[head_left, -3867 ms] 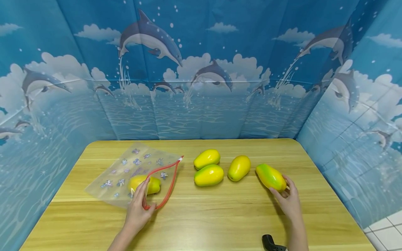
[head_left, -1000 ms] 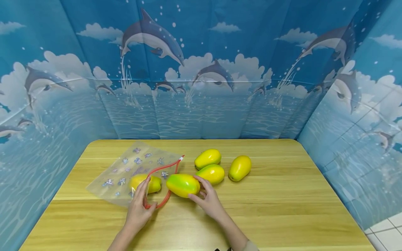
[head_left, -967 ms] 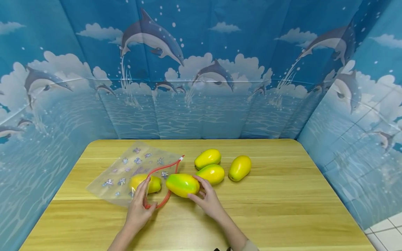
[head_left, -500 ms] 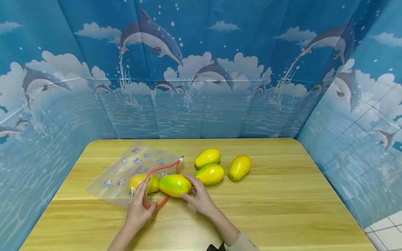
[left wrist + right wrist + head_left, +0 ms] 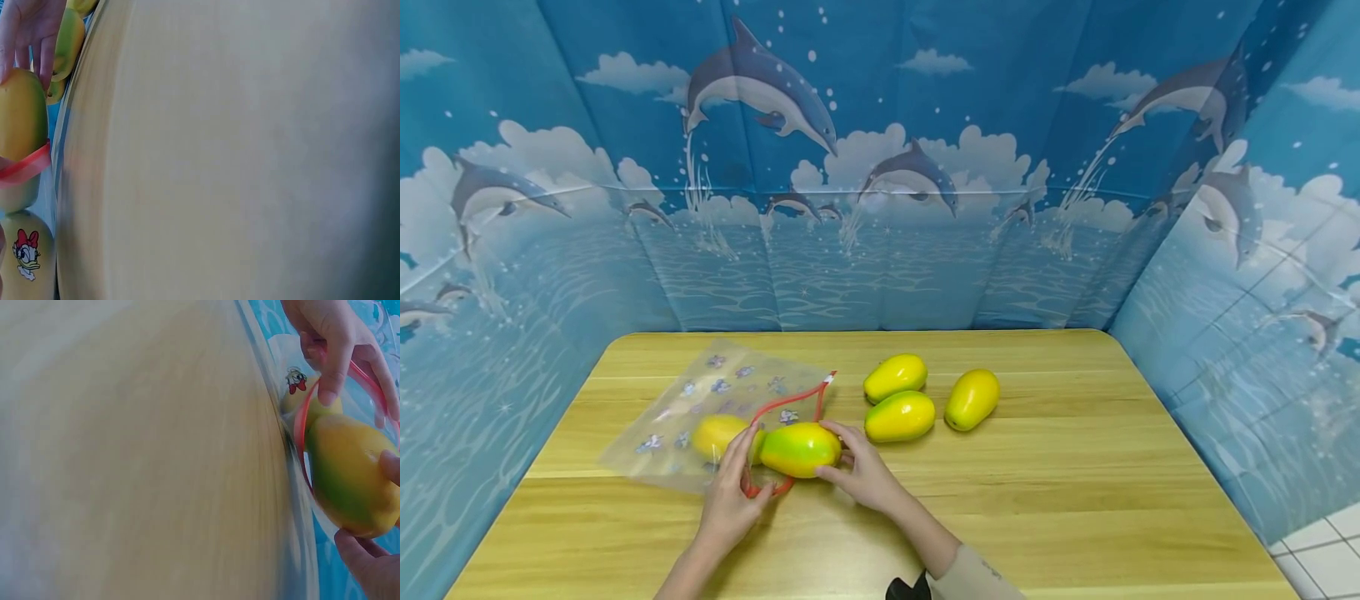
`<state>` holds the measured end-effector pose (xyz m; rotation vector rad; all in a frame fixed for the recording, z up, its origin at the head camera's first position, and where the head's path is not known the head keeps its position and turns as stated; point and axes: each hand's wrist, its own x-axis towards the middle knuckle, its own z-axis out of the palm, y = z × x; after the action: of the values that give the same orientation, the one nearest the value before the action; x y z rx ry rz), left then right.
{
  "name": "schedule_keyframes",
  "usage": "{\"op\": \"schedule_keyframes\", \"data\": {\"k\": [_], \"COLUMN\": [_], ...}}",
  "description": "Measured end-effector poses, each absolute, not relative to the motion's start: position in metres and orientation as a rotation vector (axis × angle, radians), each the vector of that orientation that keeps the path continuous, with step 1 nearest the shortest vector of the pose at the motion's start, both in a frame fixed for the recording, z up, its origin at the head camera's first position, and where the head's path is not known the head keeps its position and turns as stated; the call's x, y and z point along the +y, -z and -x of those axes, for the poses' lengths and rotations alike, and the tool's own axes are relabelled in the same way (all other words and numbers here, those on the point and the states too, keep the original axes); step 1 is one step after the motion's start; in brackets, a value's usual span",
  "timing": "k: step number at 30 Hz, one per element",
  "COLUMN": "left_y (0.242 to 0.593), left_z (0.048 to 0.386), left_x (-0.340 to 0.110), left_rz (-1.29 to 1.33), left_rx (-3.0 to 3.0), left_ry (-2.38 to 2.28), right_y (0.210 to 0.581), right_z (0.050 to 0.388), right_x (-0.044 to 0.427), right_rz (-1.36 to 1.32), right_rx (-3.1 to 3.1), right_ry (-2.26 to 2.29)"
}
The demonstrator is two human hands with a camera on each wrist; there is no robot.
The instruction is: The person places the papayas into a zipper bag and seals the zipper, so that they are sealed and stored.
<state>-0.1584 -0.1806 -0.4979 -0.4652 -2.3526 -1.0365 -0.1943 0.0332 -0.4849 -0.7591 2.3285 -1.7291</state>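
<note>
Three fruits (image 5: 900, 416) lie at one-to-two o'clock from the right hand (image 5: 862, 473), its fingers gripping a green-yellow fruit (image 5: 800, 450) (fingers of the left hand (image 5: 732, 496) hold a clear bag (image 5: 700, 396)).

Readable text: you can make out no words or numbers in any view.
Clear zip bag (image 5: 651, 421): small purple figures are printed on it, too small for you to identify from the head view.
Daisy Duck print (image 5: 26, 255): on that bag, upright in your left wrist view, upside down in your right.
Right sleeve (image 5: 961, 578): dark marks (image 5: 991, 570) you cannot decipher.
</note>
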Motion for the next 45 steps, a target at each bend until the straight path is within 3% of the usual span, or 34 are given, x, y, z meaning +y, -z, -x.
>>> {"op": "schedule_keyframes", "data": {"k": [12,31,45], "left_y": [0.498,0.498,0.499], "left_z": [0.159,0.159,0.161], "left_x": [-0.180,-0.180,-0.181], "left_rz": [0.480,0.473,0.515], "left_rx": [-2.337,-2.354,-2.304], "left_ry": [1.027,0.952,1.017], "right_y": [0.448,0.491,0.456], "right_z": [0.183,0.209,0.198], "right_x": [0.017,-0.003,-0.011], "right_rz": [0.801,0.828,0.832], "right_rx": [2.294,2.210,2.222], "right_ry": [1.659,1.678,1.688]}}
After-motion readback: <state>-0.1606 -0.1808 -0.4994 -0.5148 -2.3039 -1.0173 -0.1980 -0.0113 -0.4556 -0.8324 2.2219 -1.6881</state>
